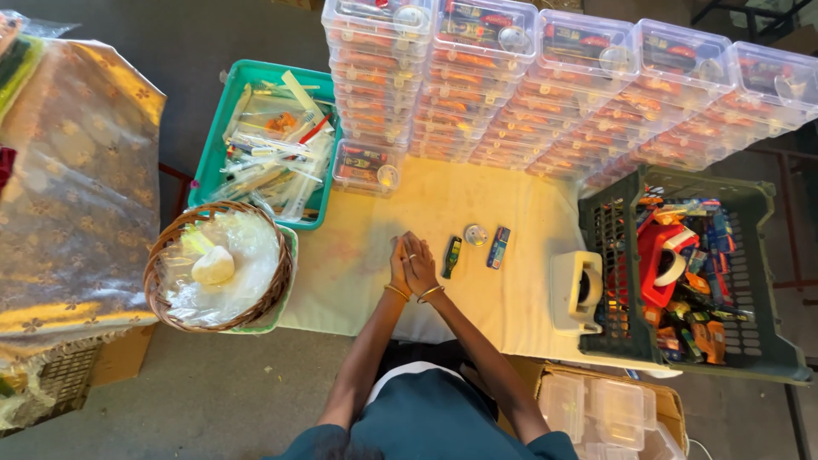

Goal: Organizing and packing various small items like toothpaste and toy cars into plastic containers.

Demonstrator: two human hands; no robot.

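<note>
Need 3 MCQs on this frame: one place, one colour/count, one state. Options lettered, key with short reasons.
1. Where does the wicker basket stand?
A. left of the hands
B. inside the dark crate
C. on top of the stacked boxes

2. What colour is the tray full of packets?
A. red
B. teal green
C. black

3. How are the left hand and the right hand held?
A. far apart at the table edges
B. each lifting a clear box
C. pressed together, holding nothing

Key:
1 A, the wicker basket sits at the table's left edge, left of both hands.
2 B, the tray's rim and walls are teal green.
3 C, the palms meet over the cloth; the small items lie untouched to their right.
</note>
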